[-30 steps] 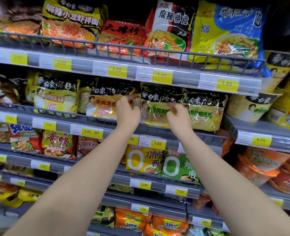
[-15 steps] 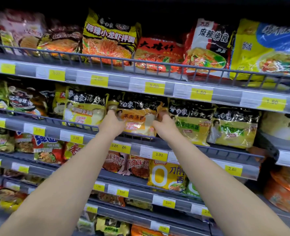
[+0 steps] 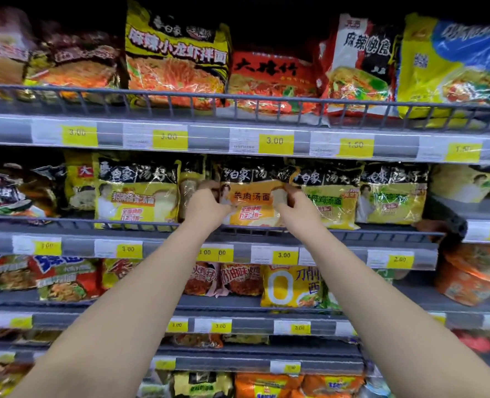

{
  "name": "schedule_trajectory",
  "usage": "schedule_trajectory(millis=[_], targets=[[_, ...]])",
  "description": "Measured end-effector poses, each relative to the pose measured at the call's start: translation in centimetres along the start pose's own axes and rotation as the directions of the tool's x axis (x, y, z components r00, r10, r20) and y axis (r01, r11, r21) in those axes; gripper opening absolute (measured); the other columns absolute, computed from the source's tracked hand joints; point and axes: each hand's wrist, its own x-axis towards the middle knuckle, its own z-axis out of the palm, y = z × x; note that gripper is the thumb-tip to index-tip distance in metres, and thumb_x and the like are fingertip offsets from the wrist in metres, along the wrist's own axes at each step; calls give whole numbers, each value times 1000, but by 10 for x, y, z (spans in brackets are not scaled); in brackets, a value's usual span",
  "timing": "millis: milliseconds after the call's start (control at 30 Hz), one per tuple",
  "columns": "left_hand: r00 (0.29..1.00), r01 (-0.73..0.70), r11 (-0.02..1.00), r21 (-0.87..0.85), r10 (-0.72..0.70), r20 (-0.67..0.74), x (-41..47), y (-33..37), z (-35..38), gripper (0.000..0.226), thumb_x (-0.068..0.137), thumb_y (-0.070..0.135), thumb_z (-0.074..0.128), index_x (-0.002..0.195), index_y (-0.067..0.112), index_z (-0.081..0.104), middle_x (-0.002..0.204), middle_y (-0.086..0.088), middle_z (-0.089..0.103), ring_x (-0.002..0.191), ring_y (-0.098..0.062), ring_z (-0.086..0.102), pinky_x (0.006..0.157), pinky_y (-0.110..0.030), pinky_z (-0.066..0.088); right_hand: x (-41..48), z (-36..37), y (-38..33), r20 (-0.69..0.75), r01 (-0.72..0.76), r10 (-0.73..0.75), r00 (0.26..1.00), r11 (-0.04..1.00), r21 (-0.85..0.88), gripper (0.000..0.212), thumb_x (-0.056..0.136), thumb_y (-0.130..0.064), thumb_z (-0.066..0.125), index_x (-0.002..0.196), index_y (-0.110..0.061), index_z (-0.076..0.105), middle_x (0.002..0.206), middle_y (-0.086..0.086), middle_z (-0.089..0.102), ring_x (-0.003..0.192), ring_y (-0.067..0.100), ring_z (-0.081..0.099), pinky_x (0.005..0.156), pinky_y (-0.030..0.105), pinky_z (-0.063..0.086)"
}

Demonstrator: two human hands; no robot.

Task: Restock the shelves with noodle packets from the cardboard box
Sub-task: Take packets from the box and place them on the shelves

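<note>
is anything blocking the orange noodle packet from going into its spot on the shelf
Nothing visible does. The left hand and right hand grip the orange noodle packet by its sides, and it already stands behind the shelf rail, squeezed between the side-on packet and the green packet.

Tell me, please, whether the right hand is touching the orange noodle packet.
Touching: in the head view the right hand pinches the right edge of the orange noodle packet.

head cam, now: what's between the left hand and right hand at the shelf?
One orange noodle packet, upright on the shelf. The left hand grips its left edge and the right hand grips its right edge. The head view shows this.
</note>
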Motion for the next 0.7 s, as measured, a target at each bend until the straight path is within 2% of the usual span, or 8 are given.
schedule_trajectory(millis=[100,200,300,367,500,567,633,700], targets=[[1000,-6,997,-80,5,-3,2,-4,1,55,76,17,75,124,11,48,100,-2,63,94,-22,61,86,-37,52,0,2,-4,9,-36,37,999,995,-89,39,99,-40,35,130,-18,43,81,2,53,62,18,48,48,27,32],[999,-35,999,-41,34,-26,1,-8,0,47,80,12,64,124,10,46,108,-8,64,95,-26,63,84,-42,54,-4,7,-11,7,-41,43,999,985,-169,16,97,-27,41,103,-14,47,86,8,52,72,26,50,57,29,38],[991,-108,993,52,112,-75,-3,-7,-13,43,81,11,62,122,14,51,112,-4,60,97,-22,59,81,-34,52,-10,13,-23,-163,-30,-11,987,969,-244,22,92,-21,46,110,-8,50,117,14,43,102,30,45,83,34,42],[964,-201,978,59,208,-165,-7,-8,-30,38,79,12,63,116,17,56,115,-5,58,102,-22,57,87,-33,50,-16,18,-37,-228,71,-115,967,979,-194,28,90,-16,46,117,-9,50,122,13,41,105,29,45,85,35,41],[891,-210,975,76,223,-395,-14,-26,-73,32,80,11,58,112,15,57,122,-11,49,115,-27,46,94,-31,37,-21,47,-69,-58,174,-173,983,985,18,43,94,-15,44,137,-18,42,133,7,47,91,15,49,79,28,42],[867,-125,981,150,182,-464,-19,-41,-94,35,81,14,59,115,11,53,125,-13,45,119,-31,41,96,-35,33,-24,68,-83,37,148,-153,988,983,111,45,96,-14,44,140,-16,39,141,5,46,104,15,51,86,24,38],[884,6,986,168,74,-462,-18,-60,-110,44,82,17,61,122,6,46,128,-15,42,122,-33,38,99,-40,33,-28,91,-94,108,134,-148,983,983,122,46,96,-15,44,142,-14,37,141,5,47,122,20,48,92,25,37],[909,115,990,86,-69,-411,-15,-79,-124,49,83,20,63,124,3,41,128,-17,43,121,-36,42,96,-43,37,-33,111,-105,163,107,-121,979,990,90,48,96,-18,45,143,-13,35,129,7,53,117,25,53,90,32,43]])
